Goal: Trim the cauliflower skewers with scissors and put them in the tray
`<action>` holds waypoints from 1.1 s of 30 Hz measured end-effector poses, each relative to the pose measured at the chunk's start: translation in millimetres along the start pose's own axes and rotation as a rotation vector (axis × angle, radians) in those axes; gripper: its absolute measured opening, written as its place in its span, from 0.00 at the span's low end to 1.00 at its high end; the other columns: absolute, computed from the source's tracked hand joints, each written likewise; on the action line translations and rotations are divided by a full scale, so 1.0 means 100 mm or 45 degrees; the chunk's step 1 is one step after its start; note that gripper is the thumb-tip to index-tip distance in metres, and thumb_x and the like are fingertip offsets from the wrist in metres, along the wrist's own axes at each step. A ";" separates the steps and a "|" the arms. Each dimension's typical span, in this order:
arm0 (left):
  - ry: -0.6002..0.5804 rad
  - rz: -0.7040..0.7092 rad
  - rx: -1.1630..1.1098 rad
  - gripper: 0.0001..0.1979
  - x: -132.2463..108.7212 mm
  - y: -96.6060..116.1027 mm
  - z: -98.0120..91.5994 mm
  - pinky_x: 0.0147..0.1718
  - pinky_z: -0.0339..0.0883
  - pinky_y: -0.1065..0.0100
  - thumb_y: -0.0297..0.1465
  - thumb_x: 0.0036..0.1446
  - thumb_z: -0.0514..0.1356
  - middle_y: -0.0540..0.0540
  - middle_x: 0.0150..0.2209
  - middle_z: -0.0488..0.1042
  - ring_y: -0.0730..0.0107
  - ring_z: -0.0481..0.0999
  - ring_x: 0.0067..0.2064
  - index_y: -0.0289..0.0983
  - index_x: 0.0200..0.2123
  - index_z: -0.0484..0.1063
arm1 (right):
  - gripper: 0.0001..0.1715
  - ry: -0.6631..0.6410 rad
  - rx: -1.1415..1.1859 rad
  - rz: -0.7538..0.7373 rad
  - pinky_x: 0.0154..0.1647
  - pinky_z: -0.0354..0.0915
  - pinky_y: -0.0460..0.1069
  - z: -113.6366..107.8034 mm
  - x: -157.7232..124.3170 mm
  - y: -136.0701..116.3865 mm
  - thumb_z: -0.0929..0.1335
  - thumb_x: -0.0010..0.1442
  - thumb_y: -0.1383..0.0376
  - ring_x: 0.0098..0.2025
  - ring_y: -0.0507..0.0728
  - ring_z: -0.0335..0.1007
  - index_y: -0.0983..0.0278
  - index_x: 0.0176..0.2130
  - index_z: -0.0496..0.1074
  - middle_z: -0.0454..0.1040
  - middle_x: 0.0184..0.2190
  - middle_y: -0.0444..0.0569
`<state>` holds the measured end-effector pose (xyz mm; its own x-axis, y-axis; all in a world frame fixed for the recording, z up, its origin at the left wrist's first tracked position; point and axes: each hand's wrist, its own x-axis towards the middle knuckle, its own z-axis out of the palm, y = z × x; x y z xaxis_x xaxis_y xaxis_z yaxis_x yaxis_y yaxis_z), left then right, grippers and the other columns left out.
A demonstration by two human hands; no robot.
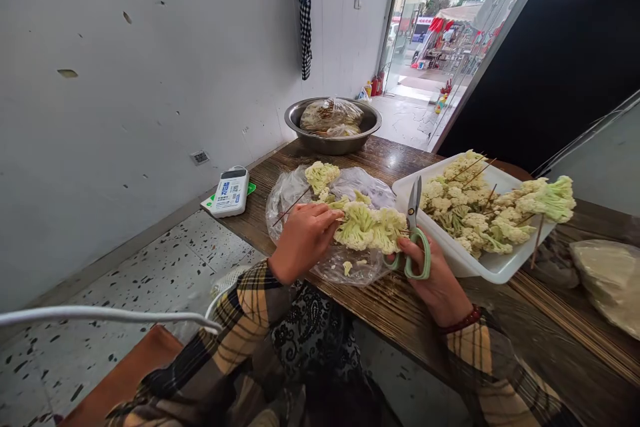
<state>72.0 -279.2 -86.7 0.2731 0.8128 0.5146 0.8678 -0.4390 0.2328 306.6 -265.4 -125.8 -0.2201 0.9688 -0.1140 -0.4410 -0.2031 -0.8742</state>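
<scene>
My left hand is closed around a thin bamboo skewer and presses against a cauliflower piece lying on a clear plastic bag. My right hand grips green-handled scissors, blades pointing up and shut, and touches the right side of the same cauliflower. More loose florets lie further back on the bag. A white tray to the right is heaped with skewered cauliflower.
A steel bowl with a bagged bundle stands at the far end of the dark wooden table. A white device lies at the table's left corner. Another plastic bag sits far right. White wall left, open doorway ahead.
</scene>
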 end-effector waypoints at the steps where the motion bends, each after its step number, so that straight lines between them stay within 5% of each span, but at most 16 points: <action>1: 0.063 -0.029 -0.032 0.11 0.00 0.01 0.03 0.43 0.62 0.60 0.31 0.64 0.53 0.44 0.40 0.78 0.61 0.75 0.44 0.38 0.44 0.74 | 0.19 0.023 0.018 -0.012 0.29 0.71 0.49 0.00 0.00 0.00 0.77 0.47 0.60 0.29 0.52 0.67 0.56 0.40 0.73 0.71 0.35 0.42; 4: 0.356 -0.186 -0.246 0.11 -0.07 0.07 0.09 0.47 0.63 0.61 0.32 0.63 0.54 0.42 0.45 0.76 0.62 0.73 0.48 0.38 0.46 0.72 | 0.19 0.072 0.054 -0.031 0.30 0.72 0.50 -0.01 0.01 0.01 0.77 0.48 0.62 0.30 0.52 0.66 0.54 0.41 0.72 0.68 0.33 0.41; 7: 0.555 -0.403 -0.540 0.08 -0.23 0.18 0.12 0.39 0.66 0.66 0.34 0.63 0.54 0.47 0.33 0.74 0.68 0.73 0.37 0.38 0.38 0.72 | 0.19 0.094 0.061 -0.063 0.31 0.72 0.50 -0.02 0.01 0.02 0.76 0.49 0.62 0.31 0.52 0.66 0.53 0.42 0.72 0.67 0.34 0.41; 11: 0.170 -0.492 -0.853 0.14 -0.42 0.40 0.22 0.32 0.64 0.68 0.36 0.62 0.55 0.48 0.25 0.73 0.70 0.71 0.29 0.37 0.27 0.72 | 0.20 0.130 0.093 -0.127 0.32 0.72 0.51 0.01 0.01 0.03 0.75 0.51 0.61 0.34 0.54 0.68 0.54 0.44 0.71 0.70 0.37 0.43; 15: -0.280 -0.629 -1.335 0.15 -0.38 0.58 0.40 0.37 0.68 0.65 0.41 0.55 0.63 0.41 0.40 0.79 0.63 0.76 0.39 0.36 0.41 0.76 | 0.20 0.164 0.069 -0.156 0.36 0.71 0.50 0.06 -0.02 0.01 0.75 0.50 0.60 0.39 0.55 0.71 0.53 0.44 0.71 0.72 0.41 0.42; 21: 0.011 -0.914 -2.184 0.25 -0.14 0.60 0.50 0.48 0.69 0.61 0.44 0.50 0.67 0.40 0.53 0.73 0.61 0.76 0.50 0.38 0.48 0.69 | 0.20 0.119 -0.006 -0.228 0.45 0.71 0.54 0.08 -0.04 0.00 0.73 0.53 0.59 0.50 0.60 0.69 0.50 0.46 0.70 0.72 0.46 0.45; 27: 0.104 -0.976 -2.417 0.22 -0.14 0.46 0.46 0.53 0.69 0.51 0.47 0.52 0.64 0.43 0.55 0.73 0.56 0.72 0.56 0.40 0.44 0.72 | 0.20 0.037 0.032 -0.159 0.37 0.70 0.51 0.04 -0.03 0.01 0.74 0.52 0.59 0.43 0.57 0.71 0.51 0.45 0.70 0.72 0.44 0.43; 29: 0.043 -0.984 -2.375 0.23 -0.20 0.43 0.42 0.53 0.68 0.52 0.46 0.51 0.65 0.42 0.54 0.74 0.56 0.74 0.54 0.39 0.46 0.72 | 0.21 0.055 0.034 -0.140 0.33 0.69 0.50 0.03 -0.02 -0.01 0.74 0.51 0.59 0.38 0.56 0.70 0.52 0.45 0.70 0.72 0.43 0.43; 33: -0.321 -1.010 -2.009 0.21 -0.38 0.37 0.25 0.46 0.72 0.58 0.43 0.52 0.66 0.37 0.48 0.77 0.58 0.78 0.47 0.36 0.45 0.74 | 0.22 0.082 0.001 -0.153 0.31 0.68 0.49 0.00 0.00 -0.05 0.74 0.51 0.59 0.32 0.54 0.68 0.52 0.46 0.71 0.71 0.37 0.43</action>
<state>104.4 -317.1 -118.2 0.2108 0.9580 -0.1943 -0.3296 0.2567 0.9085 308.8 -264.1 -121.9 -0.1092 0.9933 -0.0384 -0.4613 -0.0849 -0.8832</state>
